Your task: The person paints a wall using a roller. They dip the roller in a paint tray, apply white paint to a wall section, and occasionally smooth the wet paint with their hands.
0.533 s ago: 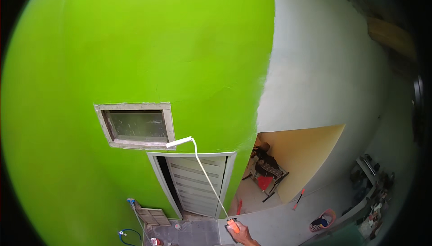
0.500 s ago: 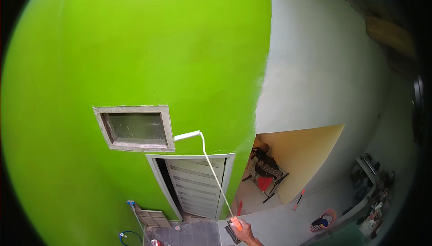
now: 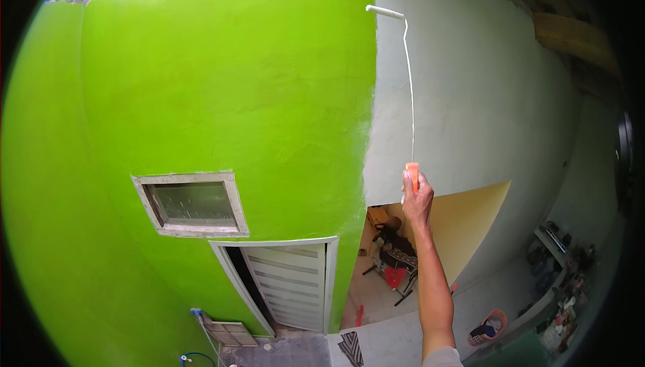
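My right hand (image 3: 418, 199) is raised, its fingers closed round the orange handle of a paint roller (image 3: 410, 78). A long thin white rod runs up from the handle to the white roller head (image 3: 386, 12). High up, that head lies over the border between the bright green wall (image 3: 235, 85) and the pale grey-white wall (image 3: 470, 98). Whether it touches the surface I cannot tell. My left hand is out of view.
A framed window (image 3: 191, 204) sits in the green wall above a white slatted door (image 3: 285, 283). Right of it, an opening shows a dark seat-like object (image 3: 396, 253). A pink basket (image 3: 489, 327) stands on the floor near a cluttered shelf (image 3: 554, 246). A striped cloth (image 3: 351, 348) lies below.
My right hand has risen from the lower edge with the paint roller. The roller head has moved from beside the window up and right to the green wall's edge. The view has shifted slightly.
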Tool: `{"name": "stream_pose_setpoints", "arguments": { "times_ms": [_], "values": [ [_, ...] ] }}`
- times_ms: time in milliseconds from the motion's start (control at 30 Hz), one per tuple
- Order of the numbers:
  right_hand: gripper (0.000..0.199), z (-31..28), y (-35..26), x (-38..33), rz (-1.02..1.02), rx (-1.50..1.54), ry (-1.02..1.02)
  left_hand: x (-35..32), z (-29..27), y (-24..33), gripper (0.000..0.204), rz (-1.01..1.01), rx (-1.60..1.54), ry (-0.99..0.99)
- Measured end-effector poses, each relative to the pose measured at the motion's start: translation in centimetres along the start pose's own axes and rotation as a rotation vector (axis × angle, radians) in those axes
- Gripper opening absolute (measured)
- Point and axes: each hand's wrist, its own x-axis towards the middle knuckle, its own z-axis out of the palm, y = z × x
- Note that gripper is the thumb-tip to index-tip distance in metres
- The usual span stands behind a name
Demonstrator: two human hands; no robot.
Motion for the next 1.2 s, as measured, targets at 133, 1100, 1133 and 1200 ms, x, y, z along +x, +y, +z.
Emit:
{"name": "stream_pose_setpoints", "arguments": {
  "times_ms": [133, 1100, 1133, 1200],
  "values": [
    [0.040, 0.9, -0.9, 9.0, -0.106, 0.044, 0.018, -1.6, -0.1, 0.4, 0.039, 0.108, 0.092, 0.253],
    [0.017, 2.4, -1.0, -5.5, 0.105, 0.544, -0.202, 9.7, -19.7, 43.0, 0.024, 0.524, -0.624, 0.102],
    [0.015, 2.5, -1.0, -7.0, 0.106, 0.542, -0.193, 10.0, -20.4, 44.4, 0.025, 0.549, -0.642, 0.078],
    [0.017, 2.2, -1.4, -10.4, 0.073, 0.451, -0.188, 10.0, -21.6, 47.4, 0.025, 0.565, -0.664, 0.043]
  ]
}}
